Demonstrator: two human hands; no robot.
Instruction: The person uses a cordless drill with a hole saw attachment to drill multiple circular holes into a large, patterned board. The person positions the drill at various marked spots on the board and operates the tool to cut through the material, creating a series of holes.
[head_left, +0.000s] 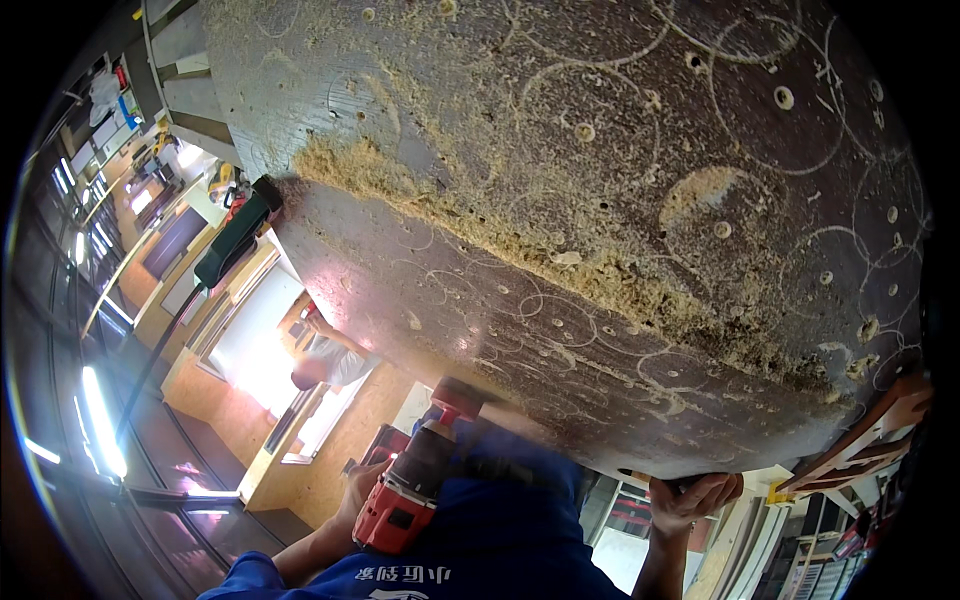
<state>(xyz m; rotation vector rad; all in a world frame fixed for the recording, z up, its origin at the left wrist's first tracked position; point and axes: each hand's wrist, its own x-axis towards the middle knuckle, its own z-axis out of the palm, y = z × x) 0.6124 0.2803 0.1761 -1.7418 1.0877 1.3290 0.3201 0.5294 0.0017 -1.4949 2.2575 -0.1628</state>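
My left hand [362, 488] is closed round the handle of a red and black cordless power tool [402, 500]. The tool's red head [457, 397] is at the near edge of a dark, worn workbench top [600, 340]; the area beside it is blurred. On the right, my right hand [697, 500] has its fingers curled at the bench's near edge, against something dark that is mostly hidden. A long ridge of sawdust [610, 285] runs across the bench, with finer dust and chips scattered beyond it.
A dark green corded power tool [235, 238] lies at the bench's left edge, its cable hanging down. Round cut marks and screw holes cover the bench. Another person [335, 365] is in the background at left. Brown wooden pieces [865, 435] stand by the right corner.
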